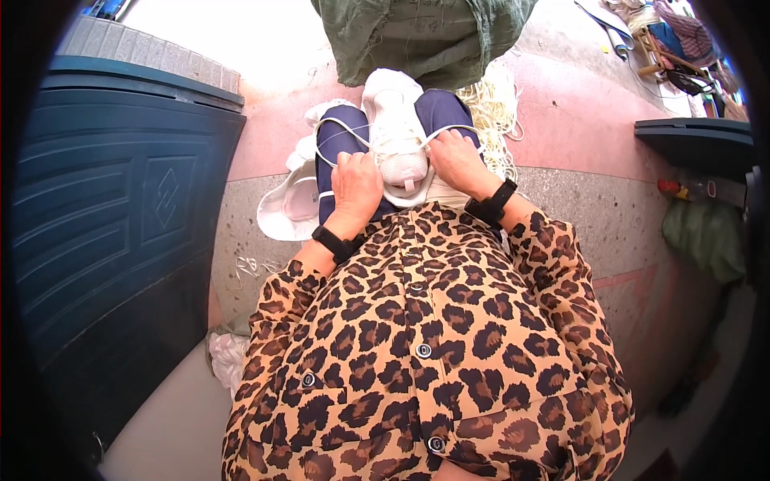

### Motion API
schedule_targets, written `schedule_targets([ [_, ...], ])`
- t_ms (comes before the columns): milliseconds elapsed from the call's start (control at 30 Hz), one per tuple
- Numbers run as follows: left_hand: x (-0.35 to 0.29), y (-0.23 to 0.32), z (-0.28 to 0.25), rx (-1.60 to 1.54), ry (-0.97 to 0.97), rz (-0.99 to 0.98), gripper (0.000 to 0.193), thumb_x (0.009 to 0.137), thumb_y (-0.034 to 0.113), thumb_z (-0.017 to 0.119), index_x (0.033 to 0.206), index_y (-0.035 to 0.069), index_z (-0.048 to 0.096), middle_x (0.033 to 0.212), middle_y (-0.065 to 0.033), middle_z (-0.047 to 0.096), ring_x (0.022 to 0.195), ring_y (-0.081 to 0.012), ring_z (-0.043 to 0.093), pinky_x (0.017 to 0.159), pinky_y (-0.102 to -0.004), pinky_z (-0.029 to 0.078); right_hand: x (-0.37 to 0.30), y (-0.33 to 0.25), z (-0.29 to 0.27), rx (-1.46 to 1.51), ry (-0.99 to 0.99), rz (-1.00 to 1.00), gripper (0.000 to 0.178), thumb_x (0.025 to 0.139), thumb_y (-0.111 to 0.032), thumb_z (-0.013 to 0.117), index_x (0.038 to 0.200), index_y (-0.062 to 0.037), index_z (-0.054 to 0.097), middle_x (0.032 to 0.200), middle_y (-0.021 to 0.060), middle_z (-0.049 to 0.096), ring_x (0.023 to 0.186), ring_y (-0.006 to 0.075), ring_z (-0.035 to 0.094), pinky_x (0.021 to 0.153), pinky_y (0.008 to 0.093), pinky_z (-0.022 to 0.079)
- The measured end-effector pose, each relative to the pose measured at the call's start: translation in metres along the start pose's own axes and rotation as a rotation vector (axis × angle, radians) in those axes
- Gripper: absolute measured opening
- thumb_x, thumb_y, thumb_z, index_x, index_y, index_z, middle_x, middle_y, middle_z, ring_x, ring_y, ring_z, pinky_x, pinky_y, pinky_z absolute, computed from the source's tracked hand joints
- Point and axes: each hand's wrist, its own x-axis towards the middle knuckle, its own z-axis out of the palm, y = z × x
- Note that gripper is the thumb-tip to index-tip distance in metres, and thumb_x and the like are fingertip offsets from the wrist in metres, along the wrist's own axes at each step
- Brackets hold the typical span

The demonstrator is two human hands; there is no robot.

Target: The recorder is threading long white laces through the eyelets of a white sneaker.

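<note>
To my left stands a dark blue door panel with raised mouldings and an embossed diamond. Behind its top edge runs a grey ribbed ledge. Ahead of me, a pink floor band borders speckled grey flooring. A second dark panel stands to my right. Strong light whitens the far ground.

Illumination is strong and enters from the far side. The far floor is overexposed to near white; the white shoe loses surface detail in its highlights. The blue door panel at left is darker. Fisheye distortion bows its edges, and black vignetting closes both sides. The near right area is dim; its contents appear soft and cannot be identified reliably.
</note>
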Motion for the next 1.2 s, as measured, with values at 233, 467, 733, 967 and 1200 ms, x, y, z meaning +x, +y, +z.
schedule_targets([
  [233,0.013,-0.003,-0.013,-0.095,0.028,0.079,0.018,0.081,0.013,0.057,0.095,0.003,0.063,0.084,-0.0119,0.062,0.081,-0.0303,0.054,0.073,-0.0382,0.045,-0.002,0.015,0.012,0.297,0.026,0.031,0.018,0.085,-0.018,0.050,0.090,-0.0052,0.062,0.093,0.0136,0.057,0.093,0.0305,0.053,0.078,0.0437,0.041],
  [467,0.104,0.025,0.010,-0.701,-0.428,-0.077,0.023,0.089,0.015,0.043,0.097,0.000,0.059,0.068,-0.0211,0.061,0.051,-0.0284,0.061,0.057,-0.0408,0.051,0.003,0.015,0.017,0.293,0.130,0.022,0.013,0.078,-0.014,0.053,0.074,-0.0068,0.063,0.080,0.0130,0.060,0.081,0.0323,0.057,0.067,0.0450,0.044],
  [733,0.112,0.038,0.014,-0.991,-0.695,-0.189,0.054,0.076,0.004,0.061,0.126,-0.005,0.042,0.073,-0.0067,0.059,0.046,-0.0088,0.052,0.038,-0.0231,0.042,0.000,0.006,0.012,0.329,0.148,-0.010,0.008,0.077,-0.010,0.054,0.079,-0.0022,0.057,0.078,0.0145,0.059,0.078,0.0328,0.056,0.067,0.0428,0.043],
  [967,0.123,0.009,-0.025,-1.154,-0.641,-0.372,0.056,0.076,0.006,0.067,0.125,-0.004,0.042,0.071,-0.0060,0.063,0.043,-0.0068,0.052,0.036,-0.0187,0.039,0.008,-0.009,-0.007,-0.294,0.061,-0.336,0.006,0.074,-0.014,0.054,0.077,-0.0105,0.058,0.075,0.0034,0.056,0.079,0.0184,0.053,0.067,0.0323,0.040],
  [1200,0.137,0.022,-0.023,-1.106,-0.708,-0.373,0.059,0.076,0.007,0.068,0.127,-0.004,0.041,0.065,-0.0050,0.060,0.045,-0.0055,0.052,0.036,-0.0174,0.036,0.005,-0.028,-0.056,-0.046,0.090,-0.659,0.011,0.076,-0.015,0.054,0.084,-0.0080,0.057,0.083,0.0038,0.049,0.090,0.0181,0.049,0.078,0.0314,0.038],
])
